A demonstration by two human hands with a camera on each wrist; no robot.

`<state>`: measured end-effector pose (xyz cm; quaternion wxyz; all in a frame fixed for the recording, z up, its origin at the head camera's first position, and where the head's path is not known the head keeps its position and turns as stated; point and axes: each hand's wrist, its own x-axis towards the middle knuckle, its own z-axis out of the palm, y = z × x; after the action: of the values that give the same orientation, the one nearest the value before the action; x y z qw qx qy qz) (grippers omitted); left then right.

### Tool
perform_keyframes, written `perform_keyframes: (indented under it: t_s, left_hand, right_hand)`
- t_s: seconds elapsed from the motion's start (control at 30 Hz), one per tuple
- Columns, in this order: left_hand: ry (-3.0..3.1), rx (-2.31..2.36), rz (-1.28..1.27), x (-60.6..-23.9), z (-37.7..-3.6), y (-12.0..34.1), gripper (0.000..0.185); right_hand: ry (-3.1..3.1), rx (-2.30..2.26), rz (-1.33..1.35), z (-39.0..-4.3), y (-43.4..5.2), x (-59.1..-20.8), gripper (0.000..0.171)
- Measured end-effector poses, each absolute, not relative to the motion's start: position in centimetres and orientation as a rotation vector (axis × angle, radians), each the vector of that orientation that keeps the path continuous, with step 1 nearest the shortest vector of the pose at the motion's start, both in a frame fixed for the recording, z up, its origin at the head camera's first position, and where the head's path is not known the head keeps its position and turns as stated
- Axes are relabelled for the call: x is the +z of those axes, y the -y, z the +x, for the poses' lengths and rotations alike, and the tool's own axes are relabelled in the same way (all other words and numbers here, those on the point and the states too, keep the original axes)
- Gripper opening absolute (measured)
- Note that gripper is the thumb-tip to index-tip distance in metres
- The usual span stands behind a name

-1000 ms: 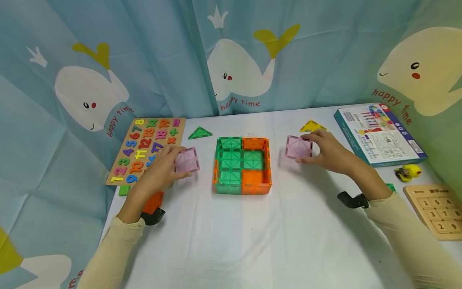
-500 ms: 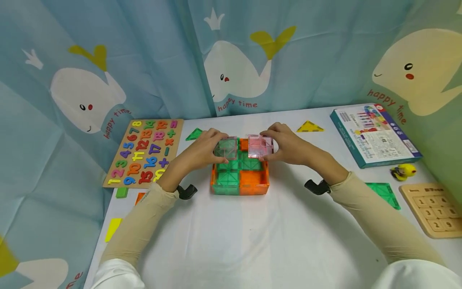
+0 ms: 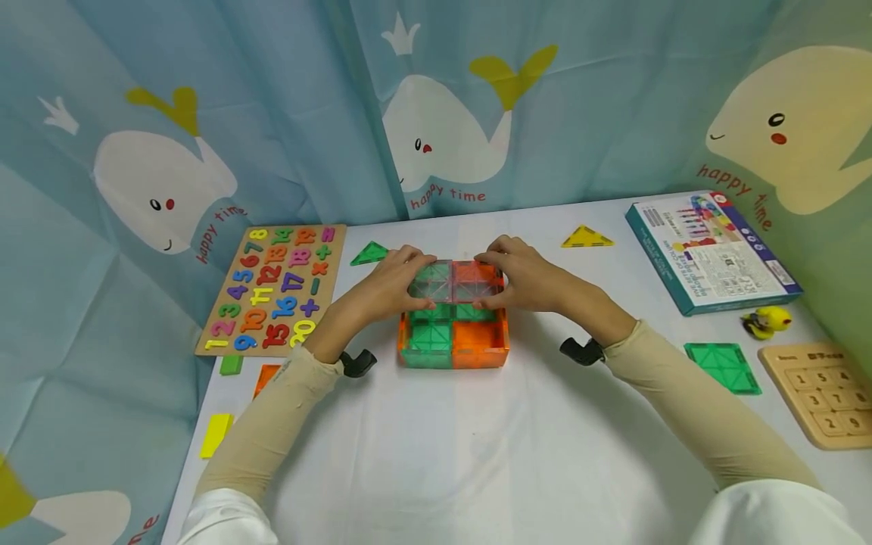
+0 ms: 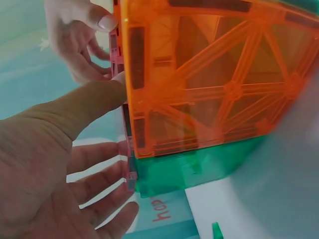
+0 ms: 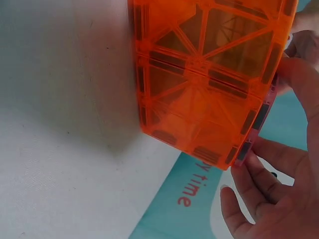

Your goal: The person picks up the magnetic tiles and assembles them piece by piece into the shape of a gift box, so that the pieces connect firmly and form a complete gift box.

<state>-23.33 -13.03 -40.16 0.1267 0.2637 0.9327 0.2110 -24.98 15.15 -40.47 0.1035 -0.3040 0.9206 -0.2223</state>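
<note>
An open-topped box of green and orange magnetic tiles [image 3: 480,356] stands mid-table. Over its back row lie two clear pink square tiles, side by side. My left hand [image 3: 381,289] pinches the left pink tile [image 3: 431,286] between thumb and fingers, at the box's back left corner. At the back right, the right hand [image 3: 531,280] pinches the right pink tile [image 3: 474,289] likewise. In the right wrist view, the pink tile's edge [image 5: 247,147] sits against the top rim of the orange wall [image 5: 199,74]. The left wrist view has a pink edge [image 4: 131,167] along the box rim.
A number puzzle board [image 3: 262,291] lies left, with a yellow block [image 3: 216,435] and a green block [image 3: 231,365] nearby. Green [image 3: 370,253] and yellow triangle tiles [image 3: 587,237] lie behind. To the right are a green square tile [image 3: 722,368], boxed set [image 3: 711,253], toy figure [image 3: 766,322] and wooden number board [image 3: 820,393].
Both hands have come inward from either side of the box, each carrying a pink tile over its back row. The two tiles, apart half a second ago, now lie edge to edge.
</note>
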Motion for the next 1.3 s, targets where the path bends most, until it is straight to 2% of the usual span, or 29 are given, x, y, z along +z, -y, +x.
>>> perform_keyframes:
  t_s: [0.33, 0.5, 0.93, 1.1, 1.3]
  left_hand:
    - [-2.706, 0.737, 0.638, -40.4, -22.4, 15.3, 0.085]
    - [-2.728, 0.785, 0.523, -40.3, -20.9, 18.7, 0.081]
    - [-2.73, 0.802, 0.2, -40.7, -15.5, 27.6, 0.067]
    - [-2.772, 0.66, 0.025, -41.7, -12.8, 29.2, 0.068]
    - [-2.759, 0.51, -0.201, -42.6, -10.1, 30.4, 0.086]
  right_hand:
    - [-2.74, -0.674, -0.86, -23.9, -17.2, -39.7, 0.081]
    - [-2.794, -0.652, -0.778, -22.7, -20.9, -39.3, 0.074]
    - [-2.826, -0.537, -0.341, -17.8, -31.8, -39.5, 0.078]
    - [-2.805, -0.453, -0.142, -15.8, -35.0, -40.4, 0.088]
    - [-2.795, -0.423, 0.112, -13.2, -37.5, -42.2, 0.102]
